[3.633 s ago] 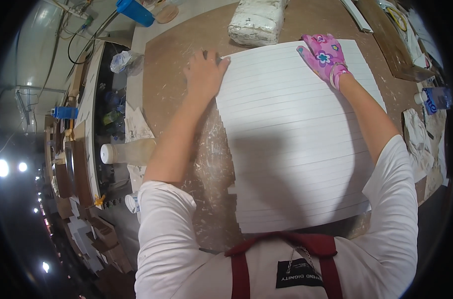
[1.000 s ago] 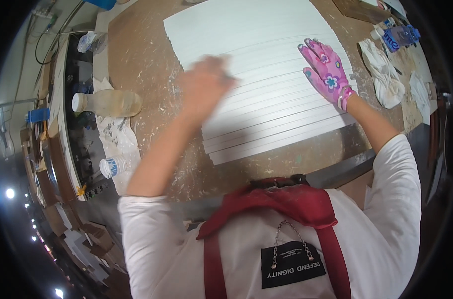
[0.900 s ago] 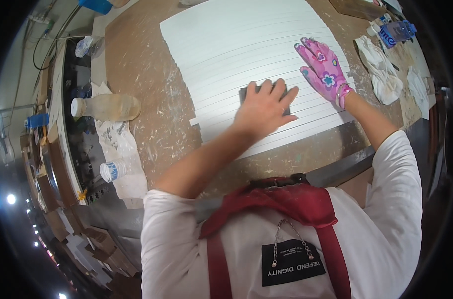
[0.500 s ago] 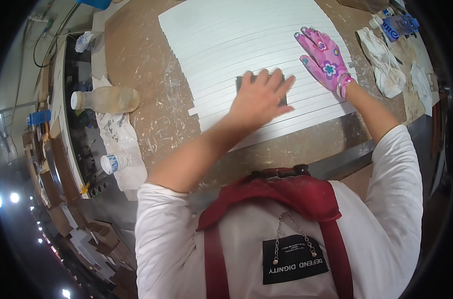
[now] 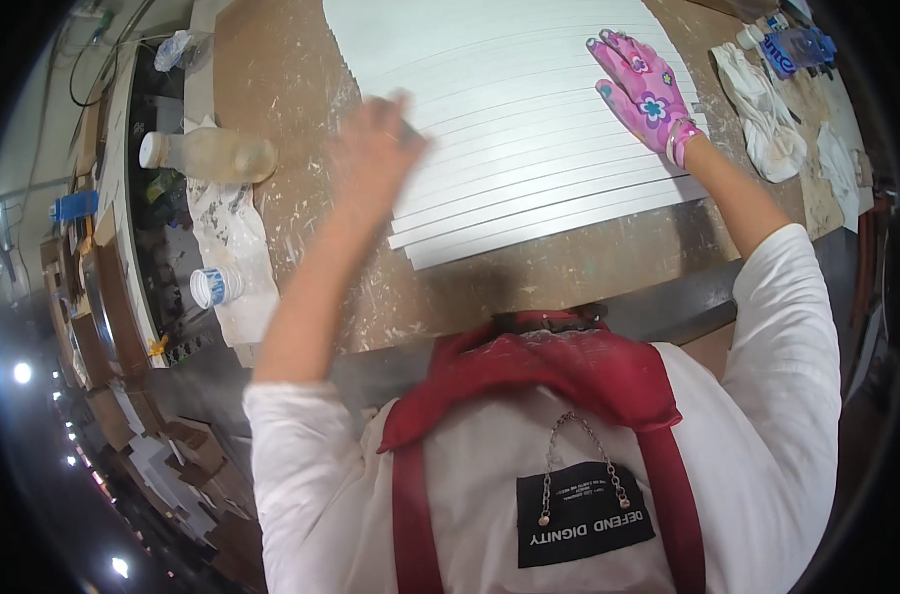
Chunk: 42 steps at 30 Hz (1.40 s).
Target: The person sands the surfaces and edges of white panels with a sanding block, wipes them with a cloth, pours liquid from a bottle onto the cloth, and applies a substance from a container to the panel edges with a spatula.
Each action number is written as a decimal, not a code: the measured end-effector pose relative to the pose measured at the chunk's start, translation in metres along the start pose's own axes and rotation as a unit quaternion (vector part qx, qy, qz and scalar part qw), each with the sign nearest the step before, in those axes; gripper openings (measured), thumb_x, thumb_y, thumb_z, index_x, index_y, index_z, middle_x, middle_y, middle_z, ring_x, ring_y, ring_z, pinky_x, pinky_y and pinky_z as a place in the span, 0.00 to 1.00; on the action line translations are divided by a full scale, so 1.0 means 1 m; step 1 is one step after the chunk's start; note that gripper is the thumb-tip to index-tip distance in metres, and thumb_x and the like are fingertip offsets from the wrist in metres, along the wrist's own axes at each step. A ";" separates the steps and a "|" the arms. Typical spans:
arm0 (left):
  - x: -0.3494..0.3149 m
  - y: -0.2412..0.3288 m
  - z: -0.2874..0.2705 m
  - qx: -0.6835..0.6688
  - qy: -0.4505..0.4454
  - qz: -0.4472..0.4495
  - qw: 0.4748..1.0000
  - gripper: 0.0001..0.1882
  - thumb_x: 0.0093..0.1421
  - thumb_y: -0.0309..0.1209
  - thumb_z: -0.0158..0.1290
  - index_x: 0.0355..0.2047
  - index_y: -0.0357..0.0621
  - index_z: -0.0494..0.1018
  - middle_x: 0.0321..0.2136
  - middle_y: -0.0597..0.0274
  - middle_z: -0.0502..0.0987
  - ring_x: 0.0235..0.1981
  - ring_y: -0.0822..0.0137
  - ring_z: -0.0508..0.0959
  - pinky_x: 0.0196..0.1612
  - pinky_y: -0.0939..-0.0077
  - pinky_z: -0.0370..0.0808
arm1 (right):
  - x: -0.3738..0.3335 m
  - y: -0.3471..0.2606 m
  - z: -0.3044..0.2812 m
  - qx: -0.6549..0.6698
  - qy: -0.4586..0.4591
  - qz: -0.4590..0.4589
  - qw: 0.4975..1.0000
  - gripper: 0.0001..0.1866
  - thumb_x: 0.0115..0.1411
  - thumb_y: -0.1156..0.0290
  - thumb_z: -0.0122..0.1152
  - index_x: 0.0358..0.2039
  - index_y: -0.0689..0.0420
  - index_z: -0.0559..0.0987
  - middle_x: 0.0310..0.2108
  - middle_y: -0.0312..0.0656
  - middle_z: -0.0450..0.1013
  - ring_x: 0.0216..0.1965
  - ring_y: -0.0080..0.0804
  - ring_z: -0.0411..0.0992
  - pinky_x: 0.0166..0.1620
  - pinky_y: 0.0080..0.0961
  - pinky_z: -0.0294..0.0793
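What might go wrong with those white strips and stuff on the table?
The white strips lie side by side with uneven ends, so a push from the left hand might shift them, despite the gloved right hand on them. The cloudy bottle sits near the left hand, so a wide swing might bump it.

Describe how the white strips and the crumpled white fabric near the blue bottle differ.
The white strips lie flat in parallel rows, while the white fabric is bunched and creased. The strips spread over much of the brown board; the fabric takes up far less space, off to their right. The gloved right grip lies over the strips, while neither grip is at the fabric. Both are white.
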<state>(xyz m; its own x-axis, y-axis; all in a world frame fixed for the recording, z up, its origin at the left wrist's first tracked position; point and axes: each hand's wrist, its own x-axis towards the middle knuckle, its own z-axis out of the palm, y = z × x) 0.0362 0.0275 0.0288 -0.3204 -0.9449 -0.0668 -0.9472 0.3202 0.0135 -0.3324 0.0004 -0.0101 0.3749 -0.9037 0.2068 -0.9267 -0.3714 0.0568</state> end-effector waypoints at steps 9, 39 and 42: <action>-0.047 0.029 0.005 -0.087 0.093 0.132 0.983 0.32 0.61 0.52 0.49 0.62 0.52 0.64 0.55 0.46 0.67 0.56 0.49 0.68 0.53 0.46 0.66 | -0.041 -0.072 -0.079 0.063 -0.146 -0.177 0.971 0.43 0.61 0.37 0.48 0.69 0.50 0.55 0.71 0.46 0.46 0.72 0.43 0.44 0.71 0.44 0.41; -0.038 -0.024 0.016 -0.023 0.062 0.089 0.994 0.30 0.58 0.49 0.53 0.60 0.54 0.67 0.58 0.47 0.66 0.57 0.46 0.67 0.56 0.46 0.65 | -0.072 -0.070 -0.049 0.090 -0.142 -0.192 0.967 0.43 0.49 0.52 0.66 0.64 0.53 0.64 0.68 0.46 0.54 0.69 0.46 0.50 0.70 0.45 0.45; -0.028 -0.048 0.035 0.038 0.077 0.031 0.996 0.25 0.61 0.42 0.50 0.59 0.53 0.67 0.59 0.46 0.65 0.58 0.46 0.67 0.55 0.50 0.66 | -0.068 -0.074 -0.055 0.100 -0.157 -0.188 0.964 0.42 0.48 0.52 0.67 0.63 0.54 0.65 0.67 0.46 0.55 0.69 0.46 0.51 0.69 0.47 0.46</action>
<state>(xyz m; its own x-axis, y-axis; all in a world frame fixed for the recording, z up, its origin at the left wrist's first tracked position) 0.0910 0.0409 -0.0047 -0.3818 -0.9203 0.0859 -0.9239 0.3773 -0.0638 -0.2905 0.1015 0.0253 0.7017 -0.7056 -0.0988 -0.7122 -0.6905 -0.1264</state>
